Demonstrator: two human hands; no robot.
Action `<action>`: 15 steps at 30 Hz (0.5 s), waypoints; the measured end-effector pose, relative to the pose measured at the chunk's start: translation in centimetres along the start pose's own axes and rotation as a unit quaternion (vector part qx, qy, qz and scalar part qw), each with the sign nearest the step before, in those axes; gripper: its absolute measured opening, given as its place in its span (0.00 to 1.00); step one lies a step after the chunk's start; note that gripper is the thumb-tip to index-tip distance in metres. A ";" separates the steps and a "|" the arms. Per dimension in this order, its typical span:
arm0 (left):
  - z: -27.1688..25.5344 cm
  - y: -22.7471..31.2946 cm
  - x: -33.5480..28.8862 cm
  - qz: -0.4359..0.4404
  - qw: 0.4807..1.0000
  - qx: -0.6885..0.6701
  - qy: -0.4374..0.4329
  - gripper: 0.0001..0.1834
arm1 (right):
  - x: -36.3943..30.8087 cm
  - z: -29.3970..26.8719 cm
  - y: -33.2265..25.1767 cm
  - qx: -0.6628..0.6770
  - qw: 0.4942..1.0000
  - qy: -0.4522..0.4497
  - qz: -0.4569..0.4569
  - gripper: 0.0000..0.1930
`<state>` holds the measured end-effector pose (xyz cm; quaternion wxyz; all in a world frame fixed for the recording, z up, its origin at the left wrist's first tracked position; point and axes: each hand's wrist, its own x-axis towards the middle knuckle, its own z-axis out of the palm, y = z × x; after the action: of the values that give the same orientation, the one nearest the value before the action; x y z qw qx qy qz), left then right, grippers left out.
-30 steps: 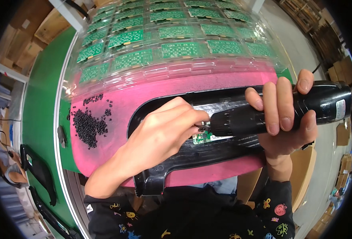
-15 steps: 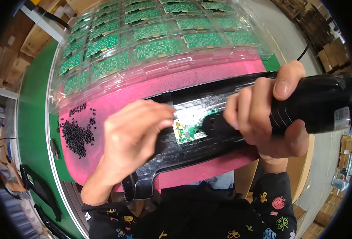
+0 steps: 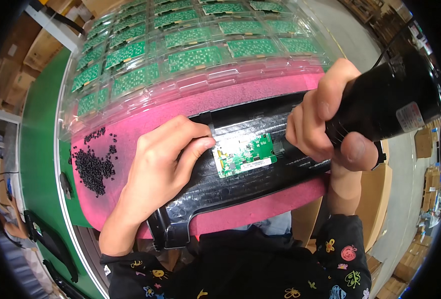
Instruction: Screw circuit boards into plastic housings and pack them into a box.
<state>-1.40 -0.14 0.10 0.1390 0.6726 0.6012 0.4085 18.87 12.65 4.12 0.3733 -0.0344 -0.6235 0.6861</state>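
Observation:
A black plastic housing lies across the pink mat, with a green circuit board resting in it. My left hand is at the board's left edge, thumb and forefinger pinched together; anything between those fingertips is too small to make out. In my right hand is a black electric screwdriver, gripped around its body with the rear end tilted up to the right. Its tip is hidden behind my fingers, and the tool is held off the board, over the right part of the housing.
Beyond the housing stands a clear plastic tray with several green boards in compartments. Small black screws are heaped on the mat's left side. A green bench top extends left. Cardboard boxes stand at the far right.
The screwdriver has swung up and away to the right with my right hand, uncovering the circuit board. My left hand has shifted only slightly.

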 end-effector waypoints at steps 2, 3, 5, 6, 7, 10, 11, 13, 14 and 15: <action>0.2 0.0 0.0 0.017 1.000 -0.003 0.011 0.04 | 0.0 -0.3 0.2 0.020 1.000 -0.019 0.001 0.21; 0.2 0.1 0.1 0.017 1.000 -0.004 0.004 0.05 | 0.0 -0.5 0.6 0.041 0.998 -0.046 0.003 0.21; 0.1 -0.1 -0.2 0.012 1.000 -0.001 -0.001 0.06 | 0.0 -0.4 1.2 0.067 0.995 -0.079 0.007 0.21; 0.1 -0.1 -0.4 0.014 1.000 -0.001 0.004 0.06 | 0.0 -0.3 1.4 0.054 0.995 -0.081 0.002 0.21; 0.1 -0.1 -0.4 0.019 1.000 -0.003 0.008 0.06 | -0.1 -0.2 1.4 0.038 0.996 -0.081 -0.005 0.21; 0.2 -0.3 -0.2 0.013 1.000 -0.023 0.004 0.06 | 0.0 0.2 1.3 0.030 0.998 -0.047 0.012 0.22; 0.3 -0.4 -0.2 0.014 1.000 -0.024 0.005 0.06 | -0.1 0.2 1.3 0.024 0.999 -0.028 0.021 0.23; 0.1 -0.5 -0.3 0.017 0.999 -0.039 -0.018 0.07 | -0.4 0.5 0.5 0.038 0.998 -0.039 0.034 0.23; -0.1 -0.3 -0.4 0.018 0.999 -0.035 -0.015 0.07 | -0.9 1.0 0.1 0.031 0.999 -0.008 0.021 0.23; -0.2 0.0 -0.4 0.019 0.998 -0.049 -0.022 0.06 | -1.1 1.3 -0.2 0.024 0.999 0.023 0.008 0.22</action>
<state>-1.49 -0.54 0.08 0.1773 0.6854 0.5638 0.4253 19.11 10.97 4.10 0.3825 -0.0462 -0.5979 0.7029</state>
